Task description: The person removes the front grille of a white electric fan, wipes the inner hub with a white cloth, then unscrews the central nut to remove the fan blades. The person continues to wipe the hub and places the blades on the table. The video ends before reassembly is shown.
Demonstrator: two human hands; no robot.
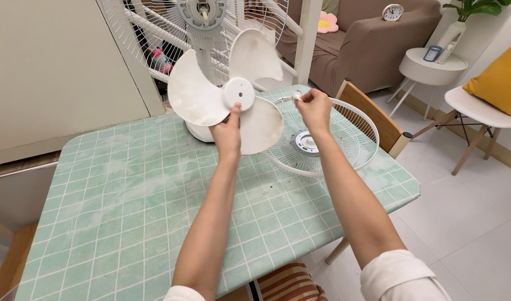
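Head view: left hand grips fan blade at hub, hub face toward camera, one blade partly behind hand. Right hand pinches small white part, mostly hidden.

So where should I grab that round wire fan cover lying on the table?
Probably the outer rim of the wire fan cover, from the open near side. It lies flat on the table, and the right hand hovers over its far edge, so the near rim is free.
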